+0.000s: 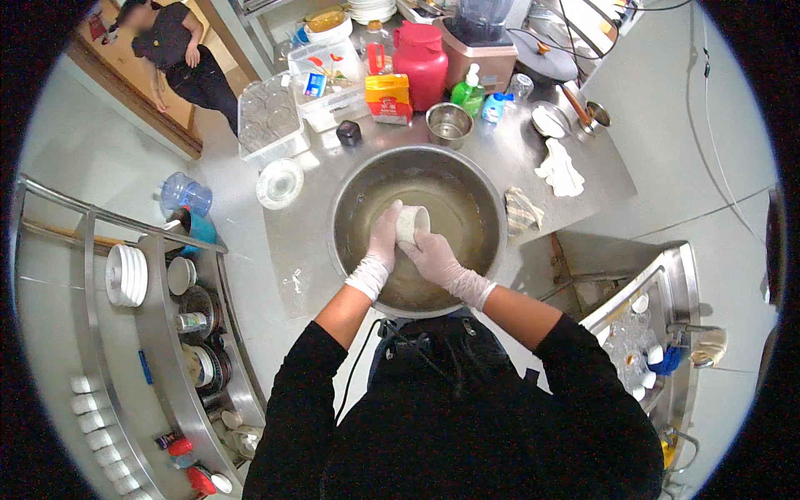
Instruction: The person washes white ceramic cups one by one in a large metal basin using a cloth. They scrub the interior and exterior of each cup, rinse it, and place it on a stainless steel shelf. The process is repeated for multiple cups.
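Note:
Both my hands wear thin white gloves and hold one small white cup (407, 224) above a large stainless steel basin (494, 187). The cup is tilted on its side, its mouth turned to the right. My left hand (383, 236) grips it from the left, fingers along its wall. My right hand (431, 255) has its thumb and fingers at the rim and lower side. Cloudy liquid (456, 219) covers the basin's bottom. Just beyond the basin stands a small steel bowl (449, 124).
A steel table (294, 250) bears a pink jug (425, 69), a green pump bottle (467, 94), a bin of glasses (272, 119) and cloths (561, 169). A sink (675, 281) holding glassware is at right, shelves (156, 300) with crockery at left. A person (181, 56) stands by the doorway.

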`<action>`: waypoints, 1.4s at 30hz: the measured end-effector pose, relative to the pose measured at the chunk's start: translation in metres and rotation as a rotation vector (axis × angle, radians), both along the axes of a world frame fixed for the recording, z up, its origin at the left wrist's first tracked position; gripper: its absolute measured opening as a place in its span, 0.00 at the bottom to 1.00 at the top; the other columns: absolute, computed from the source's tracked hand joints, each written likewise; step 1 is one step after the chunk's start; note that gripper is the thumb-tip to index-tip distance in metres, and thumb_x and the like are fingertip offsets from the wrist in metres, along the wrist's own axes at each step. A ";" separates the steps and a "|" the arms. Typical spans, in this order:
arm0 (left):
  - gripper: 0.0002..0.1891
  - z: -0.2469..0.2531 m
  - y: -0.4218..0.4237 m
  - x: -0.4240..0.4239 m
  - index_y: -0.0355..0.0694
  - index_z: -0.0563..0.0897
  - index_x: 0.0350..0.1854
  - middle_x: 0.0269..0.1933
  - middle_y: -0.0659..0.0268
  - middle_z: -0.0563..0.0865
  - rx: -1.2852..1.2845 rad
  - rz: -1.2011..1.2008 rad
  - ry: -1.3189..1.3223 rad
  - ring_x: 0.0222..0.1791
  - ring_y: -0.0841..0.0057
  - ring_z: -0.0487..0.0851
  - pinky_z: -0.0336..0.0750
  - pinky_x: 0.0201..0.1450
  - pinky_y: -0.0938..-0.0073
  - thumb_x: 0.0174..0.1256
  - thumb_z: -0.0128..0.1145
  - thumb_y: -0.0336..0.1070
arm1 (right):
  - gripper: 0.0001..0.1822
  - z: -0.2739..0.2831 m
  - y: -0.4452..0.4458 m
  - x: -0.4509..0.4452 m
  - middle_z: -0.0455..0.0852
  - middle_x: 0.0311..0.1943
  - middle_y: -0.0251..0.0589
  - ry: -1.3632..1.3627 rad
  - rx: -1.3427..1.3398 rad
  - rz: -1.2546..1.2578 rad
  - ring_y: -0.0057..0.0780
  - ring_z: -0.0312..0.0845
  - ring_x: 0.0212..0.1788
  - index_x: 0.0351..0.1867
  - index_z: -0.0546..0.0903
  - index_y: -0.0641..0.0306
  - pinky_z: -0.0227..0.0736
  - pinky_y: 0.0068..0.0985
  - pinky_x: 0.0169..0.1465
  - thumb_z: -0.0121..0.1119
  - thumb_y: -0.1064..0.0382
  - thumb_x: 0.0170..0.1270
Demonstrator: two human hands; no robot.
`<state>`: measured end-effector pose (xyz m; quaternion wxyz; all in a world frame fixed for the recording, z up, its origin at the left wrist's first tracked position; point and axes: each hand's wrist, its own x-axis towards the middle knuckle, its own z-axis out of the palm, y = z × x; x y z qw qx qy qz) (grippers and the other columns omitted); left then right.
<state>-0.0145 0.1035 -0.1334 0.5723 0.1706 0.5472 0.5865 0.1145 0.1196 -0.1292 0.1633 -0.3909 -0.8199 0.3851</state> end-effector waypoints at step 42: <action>0.21 -0.022 0.007 0.016 0.40 0.79 0.43 0.39 0.65 0.82 0.096 -0.036 0.275 0.36 0.77 0.80 0.75 0.36 0.74 0.66 0.48 0.54 | 0.10 -0.098 0.076 -0.015 0.87 0.32 0.41 -0.731 -0.401 0.023 0.34 0.84 0.34 0.29 0.84 0.59 0.76 0.32 0.37 0.56 0.58 0.56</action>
